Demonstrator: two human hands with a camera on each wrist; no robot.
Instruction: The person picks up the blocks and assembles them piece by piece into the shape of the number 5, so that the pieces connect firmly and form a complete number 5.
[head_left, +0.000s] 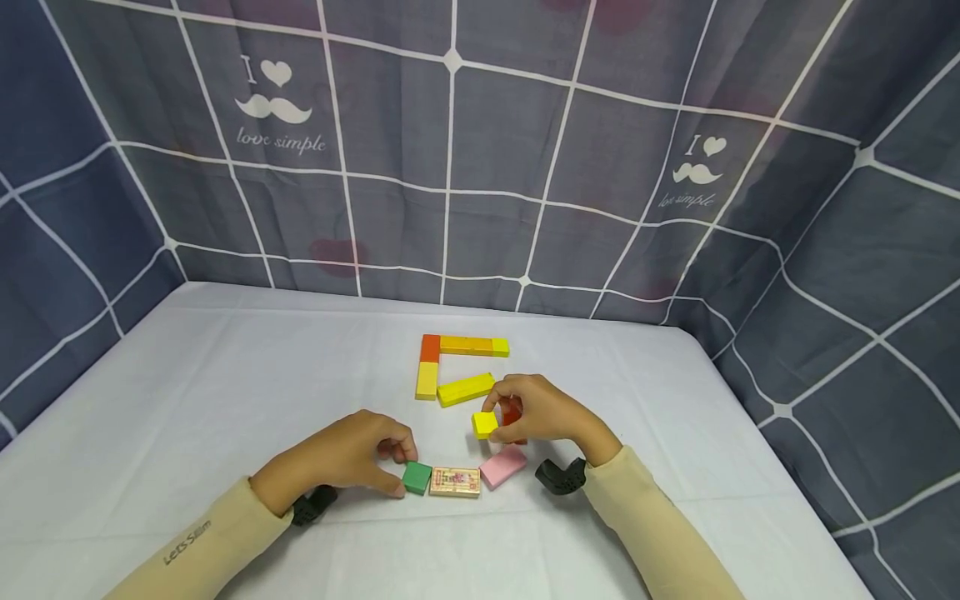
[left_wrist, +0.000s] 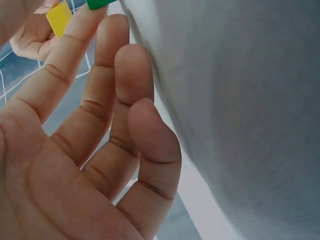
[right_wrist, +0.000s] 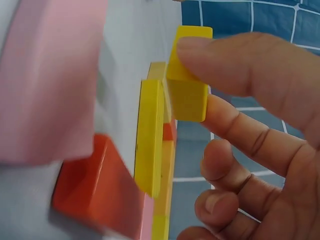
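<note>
My right hand (head_left: 543, 408) pinches a small yellow block (head_left: 485, 425) between thumb and fingertips, raised above the white tabletop. In the right wrist view the thumb (right_wrist: 225, 57) lies across this yellow block (right_wrist: 187, 100). A red block (head_left: 513, 421) is partly hidden behind that hand. My left hand (head_left: 352, 450) has thumb and index fingertip at the edges of a green block (head_left: 417, 477), whose edge shows above the index finger in the left wrist view. A patterned, cream-coloured block (head_left: 455, 482) sits just right of the green one, then a tilted pink block (head_left: 503, 467).
Farther back, an orange-red block (head_left: 431, 348), a light yellow block (head_left: 427, 381), an orange block (head_left: 467, 346) and a small yellow block (head_left: 501, 347) form a corner shape. A long yellow block (head_left: 466, 389) lies slanted below it. A grid-patterned curtain (head_left: 397, 225) borders the white tabletop (head_left: 262, 367).
</note>
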